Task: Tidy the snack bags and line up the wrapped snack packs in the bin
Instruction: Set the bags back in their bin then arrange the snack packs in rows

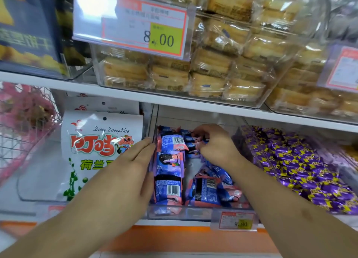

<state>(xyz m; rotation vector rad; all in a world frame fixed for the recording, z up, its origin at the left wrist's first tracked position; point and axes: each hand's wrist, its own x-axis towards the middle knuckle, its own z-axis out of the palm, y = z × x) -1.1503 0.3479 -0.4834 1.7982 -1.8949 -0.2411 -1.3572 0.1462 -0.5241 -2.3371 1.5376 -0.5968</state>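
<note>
A clear plastic bin (180, 213) on the lower shelf holds several blue-and-pink wrapped snack packs (168, 190). Three packs lie in a row along its left side; others lie loose at the right front and back. My left hand (133, 166) lies flat with straight fingers against the bin's left wall. My right hand (215, 143) reaches into the back of the bin, fingers curled around a blue wrapped pack (190, 139). White snack bags (96, 145) with red lettering stand upright in the neighbouring bin to the left.
A bin of purple-and-yellow candies (302, 166) sits to the right. Above, a shelf (174, 100) carries clear bins of wrapped cakes (213, 68) and a price sign (133, 23). A wire basket (21, 126) with pink packs stands far left. A price tag (235, 221) clips onto the shelf front.
</note>
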